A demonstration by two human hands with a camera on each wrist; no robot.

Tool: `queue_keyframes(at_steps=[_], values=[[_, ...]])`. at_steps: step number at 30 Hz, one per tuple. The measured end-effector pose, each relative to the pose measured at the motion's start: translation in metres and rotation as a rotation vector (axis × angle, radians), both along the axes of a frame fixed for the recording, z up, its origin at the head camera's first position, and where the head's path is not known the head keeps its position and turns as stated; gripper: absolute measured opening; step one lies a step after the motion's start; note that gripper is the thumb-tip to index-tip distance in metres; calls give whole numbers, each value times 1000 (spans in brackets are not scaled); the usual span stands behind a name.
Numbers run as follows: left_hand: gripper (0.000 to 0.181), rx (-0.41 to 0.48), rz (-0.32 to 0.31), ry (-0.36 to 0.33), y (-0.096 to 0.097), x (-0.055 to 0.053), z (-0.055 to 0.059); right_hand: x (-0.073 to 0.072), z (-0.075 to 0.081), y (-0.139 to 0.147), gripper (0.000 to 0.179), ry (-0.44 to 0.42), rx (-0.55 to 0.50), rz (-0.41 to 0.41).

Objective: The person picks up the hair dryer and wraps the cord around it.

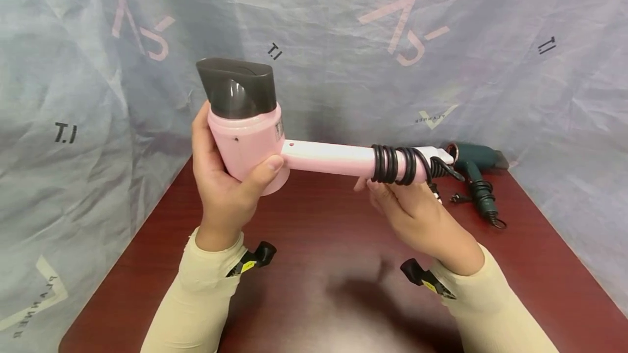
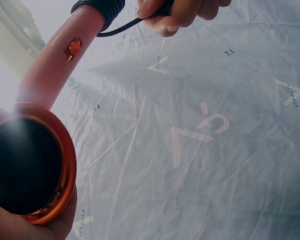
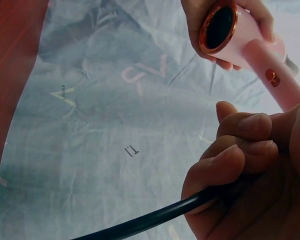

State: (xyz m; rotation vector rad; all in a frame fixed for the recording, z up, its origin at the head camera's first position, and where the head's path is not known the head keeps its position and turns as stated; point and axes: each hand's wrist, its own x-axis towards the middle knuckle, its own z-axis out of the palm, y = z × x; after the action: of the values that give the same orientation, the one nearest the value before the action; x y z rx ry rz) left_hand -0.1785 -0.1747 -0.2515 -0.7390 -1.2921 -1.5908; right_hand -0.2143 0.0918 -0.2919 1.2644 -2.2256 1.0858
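A pink hair dryer (image 1: 328,158) with a black nozzle (image 1: 240,91) is held above the table, nozzle up. Its body is gripped by my left hand (image 1: 221,195), thumb in front near the handle joint. The handle points right, and a black cord (image 1: 392,165) is wound round its far end. There my right hand (image 1: 417,217) curls its fingers round a length of cord (image 3: 155,215), as the right wrist view shows. A copper-coloured rim (image 2: 69,165) rings the dark rear grille in the left wrist view, and a copper button (image 2: 72,50) sits on the handle.
A dark green hair dryer (image 1: 481,158) lies at the back right of the red-brown table (image 1: 294,266), its own cord (image 1: 483,192) wrapped round the handle. Grey printed sheeting (image 1: 314,31) hangs behind the table and along both sides.
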Motion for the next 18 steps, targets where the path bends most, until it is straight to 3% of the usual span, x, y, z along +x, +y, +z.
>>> queue_keyframes(at_steps=[9, 14, 18], values=[[88, 97, 47, 48, 1, -6, 2, 7, 0, -3, 22, -86, 137, -100], [89, 180, 73, 52, -2, -7, 5, 13, -1, -8, 22, -75, 229, -112], [87, 203, 65, 54, -2, -5, 8, 19, -1, -9, 20, -37, 244, -118]])
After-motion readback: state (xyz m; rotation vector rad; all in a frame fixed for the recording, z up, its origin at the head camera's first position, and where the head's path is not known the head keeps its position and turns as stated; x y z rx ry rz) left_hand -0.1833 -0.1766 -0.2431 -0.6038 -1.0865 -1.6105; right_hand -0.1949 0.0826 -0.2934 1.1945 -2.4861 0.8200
